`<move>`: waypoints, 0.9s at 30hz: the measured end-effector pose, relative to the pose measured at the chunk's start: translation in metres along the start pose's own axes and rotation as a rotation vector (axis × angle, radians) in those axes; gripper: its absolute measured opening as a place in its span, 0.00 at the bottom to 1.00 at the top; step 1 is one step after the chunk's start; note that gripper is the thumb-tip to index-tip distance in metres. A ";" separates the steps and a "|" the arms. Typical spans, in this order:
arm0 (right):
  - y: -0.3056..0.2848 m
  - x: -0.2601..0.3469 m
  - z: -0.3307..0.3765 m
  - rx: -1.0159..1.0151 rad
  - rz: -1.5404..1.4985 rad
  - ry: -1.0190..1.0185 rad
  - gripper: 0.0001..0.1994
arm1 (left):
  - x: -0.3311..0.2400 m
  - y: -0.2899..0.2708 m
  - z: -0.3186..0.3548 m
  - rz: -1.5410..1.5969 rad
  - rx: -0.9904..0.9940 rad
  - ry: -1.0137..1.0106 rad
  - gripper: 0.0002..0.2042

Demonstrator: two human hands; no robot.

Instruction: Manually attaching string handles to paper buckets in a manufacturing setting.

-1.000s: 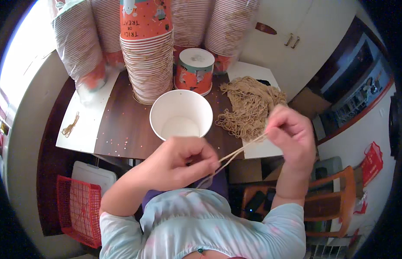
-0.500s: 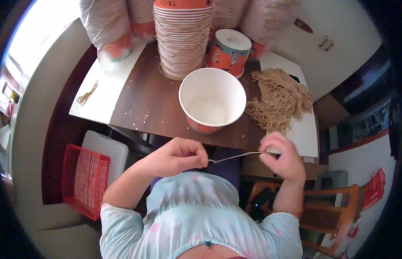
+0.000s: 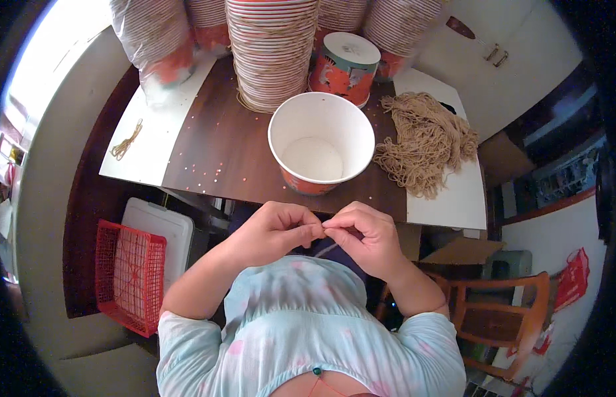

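In front of my chest, just off the table's near edge, my left hand (image 3: 281, 226) and my right hand (image 3: 367, 237) meet fingertip to fingertip. Both are closed in a pinch on a thin string, and a pale length of this string (image 3: 326, 251) shows below the fingers. Most of it is hidden by the hands. Right beyond them an open paper bucket (image 3: 321, 122), white inside and orange outside, stands upright on the table. A tangled heap of tan strings (image 3: 424, 147) lies to its right.
A tall stack of nested buckets (image 3: 273, 59) stands behind, beside an upside-down bucket (image 3: 346, 76). More stacks, one plastic-wrapped (image 3: 152, 40), line the back. A small string bundle (image 3: 127, 140) lies left on the table (image 3: 209, 149). A red basket (image 3: 131, 278) and wooden chair (image 3: 496, 311) flank me.
My right hand has moved left to meet my left hand, so the string once stretched between them now hangs slack below. The view has shifted slightly.
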State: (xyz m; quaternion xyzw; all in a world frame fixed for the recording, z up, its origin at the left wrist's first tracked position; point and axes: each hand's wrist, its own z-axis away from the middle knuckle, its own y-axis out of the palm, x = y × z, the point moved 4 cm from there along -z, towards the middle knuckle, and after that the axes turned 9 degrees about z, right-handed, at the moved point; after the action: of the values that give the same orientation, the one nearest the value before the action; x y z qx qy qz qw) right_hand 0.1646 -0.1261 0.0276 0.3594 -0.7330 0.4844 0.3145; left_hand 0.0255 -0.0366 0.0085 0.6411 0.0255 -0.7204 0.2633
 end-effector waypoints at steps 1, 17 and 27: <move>-0.002 0.002 0.000 -0.024 0.099 -0.074 0.06 | 0.000 0.000 0.000 0.003 0.000 0.002 0.08; -0.003 0.007 -0.002 -0.036 0.344 -0.238 0.09 | 0.008 -0.004 -0.002 0.014 -0.158 0.058 0.04; -0.040 0.015 -0.044 -0.083 0.494 -0.261 0.05 | -0.069 -0.005 -0.016 -0.811 -0.247 0.860 0.08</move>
State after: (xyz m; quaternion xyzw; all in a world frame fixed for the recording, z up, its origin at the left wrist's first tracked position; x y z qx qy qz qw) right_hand 0.1945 -0.0993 0.0732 0.2162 -0.8518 0.4656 0.1043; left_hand 0.0407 -0.0023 0.0691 0.7789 0.4554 -0.4311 0.0061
